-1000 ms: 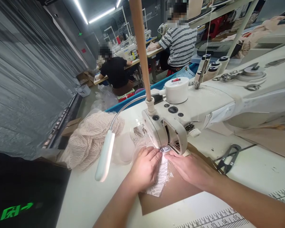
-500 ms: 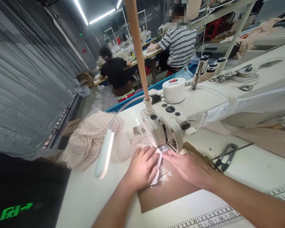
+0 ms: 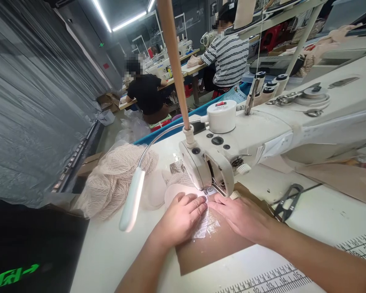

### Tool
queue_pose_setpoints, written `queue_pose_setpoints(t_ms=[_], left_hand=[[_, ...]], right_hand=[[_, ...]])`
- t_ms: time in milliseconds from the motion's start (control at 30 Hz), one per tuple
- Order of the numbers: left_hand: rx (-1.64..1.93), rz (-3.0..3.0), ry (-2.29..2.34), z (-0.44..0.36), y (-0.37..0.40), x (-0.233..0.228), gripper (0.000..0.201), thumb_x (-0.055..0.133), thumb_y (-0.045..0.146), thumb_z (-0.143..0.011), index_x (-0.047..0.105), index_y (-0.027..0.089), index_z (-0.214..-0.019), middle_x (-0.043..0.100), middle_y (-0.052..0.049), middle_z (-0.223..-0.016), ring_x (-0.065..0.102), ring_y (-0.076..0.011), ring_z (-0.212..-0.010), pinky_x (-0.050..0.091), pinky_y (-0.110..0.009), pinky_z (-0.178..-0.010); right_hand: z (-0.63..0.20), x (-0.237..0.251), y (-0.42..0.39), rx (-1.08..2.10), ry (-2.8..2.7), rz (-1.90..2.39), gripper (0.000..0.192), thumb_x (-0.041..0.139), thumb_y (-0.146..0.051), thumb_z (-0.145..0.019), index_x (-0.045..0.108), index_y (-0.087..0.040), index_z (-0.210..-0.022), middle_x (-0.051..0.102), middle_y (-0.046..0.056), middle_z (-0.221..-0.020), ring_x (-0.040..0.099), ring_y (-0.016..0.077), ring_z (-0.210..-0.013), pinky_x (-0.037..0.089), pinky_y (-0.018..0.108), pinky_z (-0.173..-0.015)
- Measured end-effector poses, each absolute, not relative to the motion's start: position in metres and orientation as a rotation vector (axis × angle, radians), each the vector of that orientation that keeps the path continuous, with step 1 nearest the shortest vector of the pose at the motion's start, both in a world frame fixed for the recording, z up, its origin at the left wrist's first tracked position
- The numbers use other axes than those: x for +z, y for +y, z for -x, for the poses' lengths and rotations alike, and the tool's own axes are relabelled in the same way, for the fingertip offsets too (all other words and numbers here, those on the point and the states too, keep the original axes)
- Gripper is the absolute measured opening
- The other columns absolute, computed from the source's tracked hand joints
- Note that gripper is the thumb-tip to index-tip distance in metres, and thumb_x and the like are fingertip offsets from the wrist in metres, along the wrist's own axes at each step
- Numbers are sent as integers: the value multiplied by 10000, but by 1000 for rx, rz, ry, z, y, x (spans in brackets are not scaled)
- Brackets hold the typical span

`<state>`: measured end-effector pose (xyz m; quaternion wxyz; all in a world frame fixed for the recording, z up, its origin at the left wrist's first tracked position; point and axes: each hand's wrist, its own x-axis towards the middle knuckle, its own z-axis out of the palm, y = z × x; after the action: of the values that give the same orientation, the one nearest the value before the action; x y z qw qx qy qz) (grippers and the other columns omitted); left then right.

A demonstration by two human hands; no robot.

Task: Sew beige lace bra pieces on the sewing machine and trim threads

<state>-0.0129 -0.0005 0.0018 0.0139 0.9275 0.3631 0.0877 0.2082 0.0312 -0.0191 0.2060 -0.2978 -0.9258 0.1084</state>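
Note:
Under the needle end of the sewing machine (image 3: 193,162) lies a pale pink lace fabric piece (image 3: 201,230), its near end trailing toward me. My left hand (image 3: 184,215) bears down on it from the left, fingers bent together and gripping it near the presser foot (image 3: 208,191). From the other side, my right hand (image 3: 238,213) pinches the fabric's right edge, thumb and forefinger close to the foot. A smooth pale part of the work (image 3: 173,192) shows beyond my left knuckles. Fingers hide the fabric's middle. Brown sheet (image 3: 198,256) covers the bed below both hands.
Netted lace pieces (image 3: 112,179) are heaped at the left, behind a gooseneck lamp (image 3: 132,199). Thread snips (image 3: 289,202) lie right of my right hand. A printed ruler (image 3: 271,280) runs along the near edge. Two people sit at machines farther back.
The fabric has turned and shifted under the foot: more of its smooth part shows at the left. My left fingers have drawn closer together; my right hand has barely moved.

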Motion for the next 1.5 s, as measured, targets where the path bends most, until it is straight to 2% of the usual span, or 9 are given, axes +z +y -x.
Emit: queue_pose_setpoints(t_ms=[267, 533, 800, 967, 1067, 1233, 1500], left_hand=[[258, -2883, 1141, 14, 0, 4, 333, 430, 156, -922, 506, 156, -1247, 580, -109, -1290, 522, -224, -1144, 450, -398, -905], [201, -2879, 1132, 15, 1, 5, 336, 455, 143, -901, 506, 165, -1232, 568, -84, -1316, 509, -230, -1138, 437, -398, -916], [212, -2768, 1355, -5, -6, 8, 388, 464, 158, -875, 503, 160, -1261, 584, -106, -1284, 537, -271, -1060, 452, -424, -852], [180, -2740, 1412, -11, -8, 13, 380, 438, 245, -910, 506, 153, -1273, 579, -129, -1280, 535, -292, -1046, 462, -436, -794], [202, -2747, 1365, -6, -5, 13, 366, 411, 270, -931, 526, 148, -1256, 581, -122, -1279, 525, -295, -1065, 454, -446, -820], [273, -2775, 1272, 1, -3, 8, 354, 414, 265, -941, 527, 146, -1254, 578, -98, -1294, 493, -282, -1112, 416, -461, -902], [241, -2703, 1375, 1, 1, 6, 367, 445, 319, -912, 542, 169, -1233, 612, -125, -1194, 499, -310, -1046, 403, -457, -813]], right_hand=[[-206, -13, 29, 241, -2623, 866, 436, 398, 27, -720, 660, -196, -988, 581, 34, -791, 435, 149, -607, 278, 296, -534], [-203, -11, 27, 184, -2635, 950, 363, 442, 0, -720, 667, -199, -925, 617, 38, -811, 430, 139, -569, 271, 287, -531], [-203, -12, 28, 124, -2626, 1038, 401, 442, 20, -710, 652, -186, -983, 649, 52, -848, 543, 188, -727, 351, 338, -692], [-205, -14, 29, 147, -2612, 1086, 416, 459, 11, -727, 631, -190, -1048, 634, 52, -858, 541, 215, -797, 329, 335, -677], [-209, -16, 29, 196, -2611, 993, 465, 441, 27, -732, 610, -207, -1096, 621, 41, -891, 520, 206, -826, 319, 333, -694], [-216, -16, 29, 320, -2653, 875, 339, 449, 10, -744, 624, -213, -931, 564, 29, -808, 489, 191, -800, 279, 322, -630], [-211, -21, 29, 249, -2590, 913, 398, 442, 19, -744, 633, -212, -1006, 595, 32, -856, 476, 180, -763, 277, 329, -659]])
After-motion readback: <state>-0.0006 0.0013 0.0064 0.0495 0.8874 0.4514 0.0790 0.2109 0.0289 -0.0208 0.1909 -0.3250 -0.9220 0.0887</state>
